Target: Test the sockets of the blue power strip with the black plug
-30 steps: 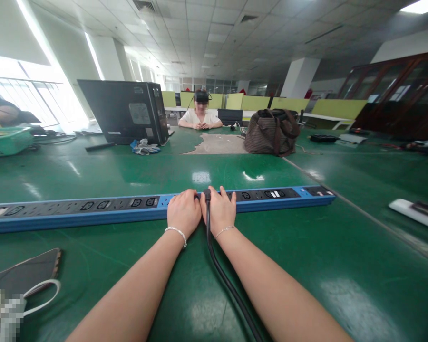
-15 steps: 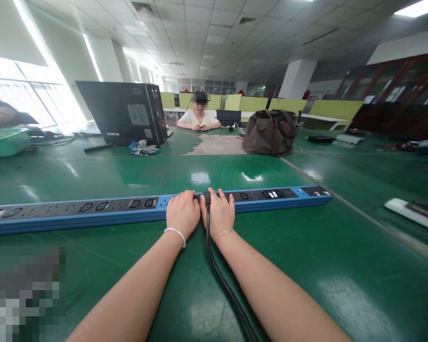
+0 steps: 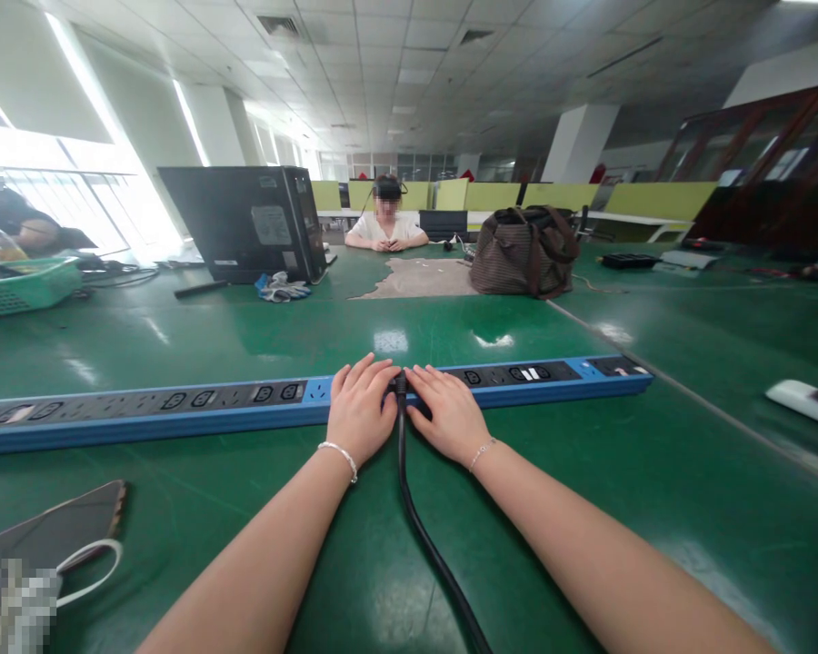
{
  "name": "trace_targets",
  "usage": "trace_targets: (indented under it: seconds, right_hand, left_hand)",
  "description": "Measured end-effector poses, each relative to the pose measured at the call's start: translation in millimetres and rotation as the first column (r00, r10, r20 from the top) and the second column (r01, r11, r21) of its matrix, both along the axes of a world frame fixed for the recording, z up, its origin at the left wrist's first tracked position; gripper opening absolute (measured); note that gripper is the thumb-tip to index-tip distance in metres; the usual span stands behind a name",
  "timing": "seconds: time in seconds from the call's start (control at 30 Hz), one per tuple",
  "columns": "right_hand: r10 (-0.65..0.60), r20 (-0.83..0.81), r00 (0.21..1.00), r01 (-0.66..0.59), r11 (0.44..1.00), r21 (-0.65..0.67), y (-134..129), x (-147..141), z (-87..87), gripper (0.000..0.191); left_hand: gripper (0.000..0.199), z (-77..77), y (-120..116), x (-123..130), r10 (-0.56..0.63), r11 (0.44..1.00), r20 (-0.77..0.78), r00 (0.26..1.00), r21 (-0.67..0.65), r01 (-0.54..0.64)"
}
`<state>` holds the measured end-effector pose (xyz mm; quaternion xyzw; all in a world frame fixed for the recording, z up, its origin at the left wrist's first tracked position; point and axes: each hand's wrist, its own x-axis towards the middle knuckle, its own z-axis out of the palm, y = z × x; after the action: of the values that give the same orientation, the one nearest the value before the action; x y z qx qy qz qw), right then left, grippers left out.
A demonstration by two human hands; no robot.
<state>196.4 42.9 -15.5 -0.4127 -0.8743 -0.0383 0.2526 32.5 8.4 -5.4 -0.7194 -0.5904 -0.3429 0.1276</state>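
A long blue power strip [image 3: 228, 422] with black socket panels lies across the green table. A black plug [image 3: 401, 380] sits at the strip's middle, its thick black cable [image 3: 419, 522] running down toward me. Just left of the plug, my left hand [image 3: 363, 409] rests on the strip, fingers stretched out and slightly spread, thumb close to the cable. On the other side, my right hand [image 3: 450, 413] lies over the strip with its fingers extended and fingertips beside the plug. Whether the fingertips press on the plug is hard to see.
Behind the strip stand a black computer case [image 3: 238, 222], gloves [image 3: 283, 288] and a brown bag [image 3: 518, 254]. A green basket [image 3: 24, 289] is at left, a dark flat object [image 3: 74, 522] at lower left, a white object [image 3: 804, 404] at right. Another person [image 3: 388, 227] sits opposite.
My right hand has shifted right and turned, leaving the plug in view between both hands. The left hand's fingers have spread and straightened. The view has shifted slightly.
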Motion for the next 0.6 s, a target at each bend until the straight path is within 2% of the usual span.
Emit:
trace_targets:
  seconds: [0.17, 0.43, 0.6]
  right_hand:
    - [0.016, -0.026, 1.0, -0.016, 1.0, -0.01, 0.5, -1.1, -0.4, 0.05]
    - [0.015, -0.041, 0.999, -0.018, 0.997, -0.069, 0.0, -2.5, 4.9, 0.051]
    - [0.028, -0.038, 0.999, -0.031, 0.996, -0.084, 0.3, -0.3, 6.7, 0.051]
  left_hand:
    - [0.031, 4.2, -0.9, -0.3, 0.002, 0.999, 0.004, 1.0, -0.05, -0.002]
    - [0.03, 6.5, 4.4, -2.1, 0.075, 0.985, 0.009, 0.997, -0.158, -0.072]
    - [0.03, 4.6, 3.9, -4.4, 0.021, 0.987, 0.006, 1.0, -0.16, -0.02]
